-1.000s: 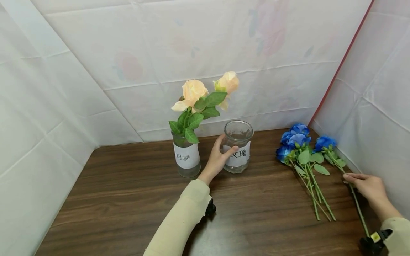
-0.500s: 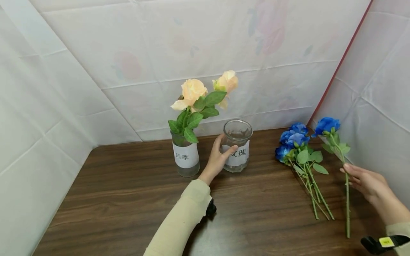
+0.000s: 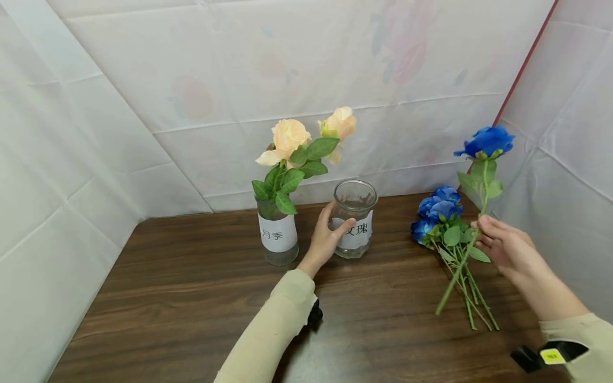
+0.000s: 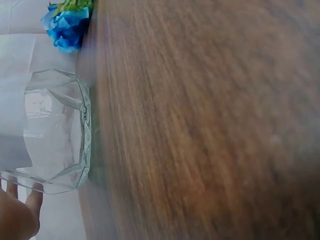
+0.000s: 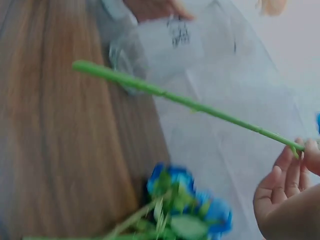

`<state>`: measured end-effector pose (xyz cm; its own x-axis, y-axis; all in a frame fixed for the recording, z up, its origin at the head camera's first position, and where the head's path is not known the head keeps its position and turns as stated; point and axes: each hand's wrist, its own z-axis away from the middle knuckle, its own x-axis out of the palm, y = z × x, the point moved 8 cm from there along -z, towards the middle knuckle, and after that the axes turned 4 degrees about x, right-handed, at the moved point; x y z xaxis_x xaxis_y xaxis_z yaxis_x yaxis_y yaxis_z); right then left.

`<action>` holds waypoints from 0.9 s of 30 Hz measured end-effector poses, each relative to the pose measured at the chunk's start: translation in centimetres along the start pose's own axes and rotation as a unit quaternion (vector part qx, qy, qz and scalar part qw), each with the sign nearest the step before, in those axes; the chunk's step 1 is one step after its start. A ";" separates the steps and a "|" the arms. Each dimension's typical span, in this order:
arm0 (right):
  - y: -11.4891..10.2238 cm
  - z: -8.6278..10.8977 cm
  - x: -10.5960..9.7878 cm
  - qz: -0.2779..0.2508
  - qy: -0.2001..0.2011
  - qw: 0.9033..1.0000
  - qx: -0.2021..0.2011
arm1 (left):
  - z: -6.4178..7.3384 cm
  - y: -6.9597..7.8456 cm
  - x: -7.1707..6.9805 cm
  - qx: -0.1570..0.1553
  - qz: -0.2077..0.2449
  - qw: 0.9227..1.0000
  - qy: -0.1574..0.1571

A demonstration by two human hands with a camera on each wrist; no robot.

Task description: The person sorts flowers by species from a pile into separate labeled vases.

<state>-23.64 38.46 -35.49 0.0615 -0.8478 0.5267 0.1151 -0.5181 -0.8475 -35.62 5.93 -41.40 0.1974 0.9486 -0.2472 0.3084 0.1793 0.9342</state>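
Observation:
My left hand (image 3: 324, 242) holds the side of a clear glass vase (image 3: 356, 242), its thumb across the white paper label with Chinese characters. In the left wrist view, the faceted base of this upright vase (image 4: 86, 135) shows close to the wood. A single blue rose (image 3: 487, 142) is raised off the table, blossom up and stem slanting down to the left. My right hand (image 3: 517, 255) pinches its green stem (image 5: 200, 106) partway along. Beneath it, several more blue roses (image 3: 442, 208) lie on the table with their stems toward me.
Left of the held vase stands another labelled glass vase (image 3: 278, 239) with cream roses (image 3: 290, 137) leaning right. The brown wooden table (image 3: 191, 308) meets white cloth walls (image 3: 215, 96) at the back and sides.
My right hand has lifted one blue rose off the table and carried it up and left, turning its stem end toward the left. My left hand stays on the vase.

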 end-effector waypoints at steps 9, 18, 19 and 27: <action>-1.9 -2.4 5.7 -0.049 0.041 0.993 -0.097 | 0.2 0.0 -0.1 -0.004 -0.007 1.000 0.006; -5.3 -4.3 9.2 -0.079 0.108 0.971 -0.196 | 0.4 -0.3 0.2 -0.006 -0.010 1.000 0.011; -5.6 -4.5 9.5 -0.083 0.111 0.969 -0.205 | 0.4 -0.3 0.2 -0.007 -0.010 1.000 0.011; -6.2 -6.1 11.2 -0.092 0.135 0.961 -0.221 | 0.2 -0.3 0.2 -0.003 -0.006 1.000 0.014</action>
<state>-29.67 31.48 -24.68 -0.1859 -0.7044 0.6850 -0.3372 -0.6091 -0.7178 -35.46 5.94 -41.81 0.1670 0.9537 -0.2501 0.3043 0.1914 0.9332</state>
